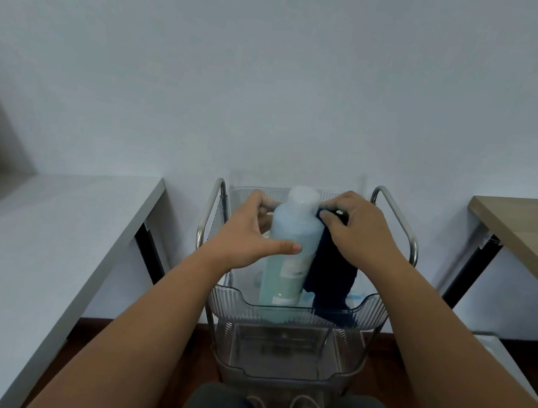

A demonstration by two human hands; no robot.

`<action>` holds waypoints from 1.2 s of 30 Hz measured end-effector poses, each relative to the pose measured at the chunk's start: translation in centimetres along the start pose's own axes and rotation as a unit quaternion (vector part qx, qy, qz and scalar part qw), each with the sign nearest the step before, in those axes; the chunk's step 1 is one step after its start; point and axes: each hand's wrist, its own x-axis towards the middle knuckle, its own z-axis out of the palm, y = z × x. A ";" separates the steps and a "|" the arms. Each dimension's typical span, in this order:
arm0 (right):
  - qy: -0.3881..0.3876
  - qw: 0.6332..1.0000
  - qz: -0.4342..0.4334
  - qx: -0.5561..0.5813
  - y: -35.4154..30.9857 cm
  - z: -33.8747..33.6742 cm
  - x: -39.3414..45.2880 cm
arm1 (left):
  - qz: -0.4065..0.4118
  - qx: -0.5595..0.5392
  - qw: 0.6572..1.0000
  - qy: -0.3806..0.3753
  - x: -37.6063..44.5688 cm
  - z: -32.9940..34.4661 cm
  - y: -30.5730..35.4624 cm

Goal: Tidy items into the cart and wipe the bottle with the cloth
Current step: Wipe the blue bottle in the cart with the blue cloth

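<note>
Wiping looks underway: I see the bottle (293,242) upright in the cart (298,306) top tray, my left hand (249,232) gripping its nine o'clock side, my right hand (357,230) pinching the cloth (330,274) at three o'clock; next I'd rub downward.
</note>
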 end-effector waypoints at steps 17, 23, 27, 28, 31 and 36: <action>0.022 1.000 -0.009 -0.007 -1.1 0.4 -0.6 | 0.039 0.186 0.981 0.048 -0.2 -0.3 0.7; 0.025 0.999 -0.044 -0.014 -1.5 1.2 -1.8 | 0.002 0.165 0.980 0.110 -0.4 1.0 1.5; 0.030 0.999 -0.018 -0.012 -0.8 0.6 -1.1 | 0.016 0.185 0.974 0.126 -0.6 1.4 1.7; 0.032 0.999 -0.008 -0.015 -0.6 0.5 -0.8 | 0.017 0.191 0.974 0.124 -0.6 1.3 1.7; 0.022 0.999 0.002 -0.025 -0.3 0.4 0.2 | 0.013 0.194 0.976 0.096 -0.5 0.7 1.7; -0.015 1.000 0.019 -0.011 0.3 0.8 1.3 | 0.070 0.189 0.972 0.118 -0.1 0.3 3.2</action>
